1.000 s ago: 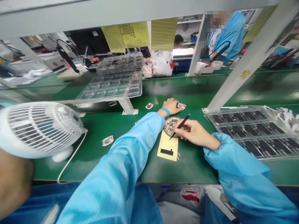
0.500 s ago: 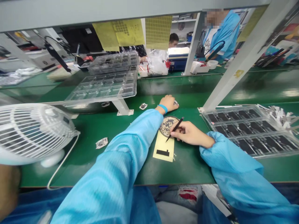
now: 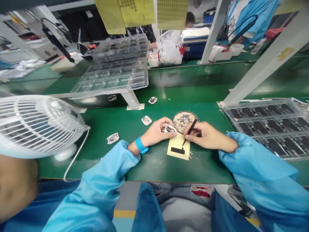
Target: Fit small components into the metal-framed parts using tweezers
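Note:
My left hand point(image 3: 155, 132) grips a small silver-white housing point(image 3: 170, 129) with a dark inside, held just left of the round dish point(image 3: 178, 117) of tiny tan and dark pieces. In my right hand point(image 3: 206, 135) is a pair of black tweezers point(image 3: 191, 129), slanting down to the left. Their tip is at the small upright end of a black L-shaped strip point(image 3: 177, 150); whether it touches cannot be made out. The strip lies on a pale yellow sheet point(image 3: 176, 156) in front of the dish.
Similar housings lie on the green bench to the left, one housing point(image 3: 146, 120) near my hand. A white fan point(image 3: 48, 125) with its cord stands at the left. Clear trays point(image 3: 116, 71) sit on a raised shelf; another tray point(image 3: 267, 125) with black parts is at right, beside a post point(image 3: 256, 74).
My left hand has drawn back from beyond the dish and now holds the housing up. The tweezers' tip has moved down the yellow sheet to the black strip. The view has shifted.

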`<state>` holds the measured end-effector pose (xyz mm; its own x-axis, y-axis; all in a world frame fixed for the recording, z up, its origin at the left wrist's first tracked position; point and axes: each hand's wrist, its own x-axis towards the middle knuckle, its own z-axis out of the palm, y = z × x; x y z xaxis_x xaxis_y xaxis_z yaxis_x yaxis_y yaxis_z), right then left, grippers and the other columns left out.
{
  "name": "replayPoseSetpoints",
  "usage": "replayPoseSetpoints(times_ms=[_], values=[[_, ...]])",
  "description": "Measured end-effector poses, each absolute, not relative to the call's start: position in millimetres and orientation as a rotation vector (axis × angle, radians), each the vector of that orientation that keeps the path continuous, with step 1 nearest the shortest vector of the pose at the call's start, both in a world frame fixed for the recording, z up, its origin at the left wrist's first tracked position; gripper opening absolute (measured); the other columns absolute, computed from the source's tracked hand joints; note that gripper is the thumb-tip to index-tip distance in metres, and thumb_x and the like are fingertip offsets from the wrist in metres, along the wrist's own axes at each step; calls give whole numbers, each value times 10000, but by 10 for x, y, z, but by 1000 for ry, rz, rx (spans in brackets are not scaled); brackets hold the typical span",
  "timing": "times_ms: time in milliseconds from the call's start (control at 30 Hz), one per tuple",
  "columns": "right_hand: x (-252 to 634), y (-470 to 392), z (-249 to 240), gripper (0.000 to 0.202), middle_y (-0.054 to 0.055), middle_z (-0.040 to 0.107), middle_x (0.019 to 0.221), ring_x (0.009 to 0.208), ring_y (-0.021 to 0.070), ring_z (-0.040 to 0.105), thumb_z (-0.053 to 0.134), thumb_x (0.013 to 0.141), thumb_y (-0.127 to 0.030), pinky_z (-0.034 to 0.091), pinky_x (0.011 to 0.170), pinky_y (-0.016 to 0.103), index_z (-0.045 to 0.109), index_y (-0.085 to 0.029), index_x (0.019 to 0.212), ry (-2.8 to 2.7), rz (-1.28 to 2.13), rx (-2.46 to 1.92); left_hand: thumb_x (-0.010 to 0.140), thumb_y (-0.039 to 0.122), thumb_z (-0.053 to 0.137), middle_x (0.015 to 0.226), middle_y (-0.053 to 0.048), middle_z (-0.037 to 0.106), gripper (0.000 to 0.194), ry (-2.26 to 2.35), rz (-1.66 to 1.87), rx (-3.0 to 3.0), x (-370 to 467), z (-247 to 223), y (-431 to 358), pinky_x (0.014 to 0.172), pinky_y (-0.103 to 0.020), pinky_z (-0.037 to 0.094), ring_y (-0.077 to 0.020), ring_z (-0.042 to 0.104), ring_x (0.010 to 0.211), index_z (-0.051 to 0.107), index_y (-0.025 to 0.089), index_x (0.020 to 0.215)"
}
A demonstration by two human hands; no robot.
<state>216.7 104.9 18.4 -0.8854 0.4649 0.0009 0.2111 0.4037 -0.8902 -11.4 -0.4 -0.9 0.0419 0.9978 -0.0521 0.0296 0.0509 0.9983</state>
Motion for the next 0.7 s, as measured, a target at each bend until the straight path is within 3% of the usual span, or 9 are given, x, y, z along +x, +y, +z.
replayPoseSetpoints(times_ms=[133,267,367,600,700], values=[[2158,1044,208,207,44,726,814,694,158,686,721,848,-332,577,650,266,693,-151,943,-2397,1549,-613,707,277,860,899,-44,721,356,1306,1151,1187,-84,-19,-19,779,-278,548,-140,688,814,610,152,926],[2157,1015,213,178,39,728,827,705,156,698,736,835,-309,589,666,255,694,-159,921,-2389,1542,-602,740,312,828,844,-68,749,380,1389,1050,1096,-36,-40,-28,713,-288,568,-159,706,736,706,131,1051],[2166,1009,185,169,37,731,842,700,154,696,739,835,-308,596,677,261,698,-172,926,-2386,1509,-595,764,340,806,799,-66,759,314,1400,1047,1057,7,-66,-55,684,-266,567,-163,716,717,737,133,991],[2167,1003,172,175,36,723,829,696,159,695,732,850,-338,599,672,271,690,-179,911,-2379,1514,-602,856,368,714,765,-16,700,231,1456,1050,1154,71,-81,-94,448,-171,476,-105,638,579,654,163,942],[2177,974,269,184,42,720,836,707,161,693,747,842,-342,597,679,270,690,-174,889,-2339,1524,-590,887,367,680,766,-4,689,210,1454,1055,1195,86,-105,-116,457,-163,477,-99,639,586,611,178,948]])
